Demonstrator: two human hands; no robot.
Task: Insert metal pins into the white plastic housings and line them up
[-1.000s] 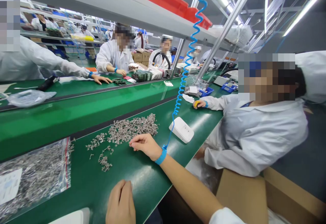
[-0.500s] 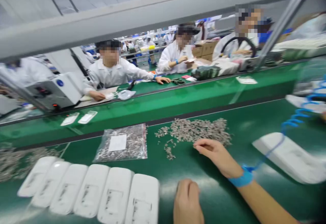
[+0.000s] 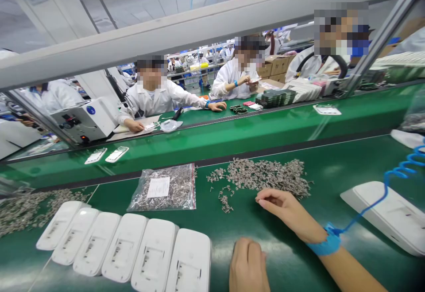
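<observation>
Head view, right hand (image 3: 285, 207) fingertips at pile of metal clips (image 3: 265, 176), spread left-right

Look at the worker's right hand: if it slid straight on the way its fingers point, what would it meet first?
Probably the few stray small grey metal parts on the green mat, left of the right hand; depth is unclear.

The bag of parts (image 3: 164, 188) lies left of the loose pile (image 3: 265, 176), with the row of casings (image 3: 129, 250) in front of the pile and to its left.
</observation>
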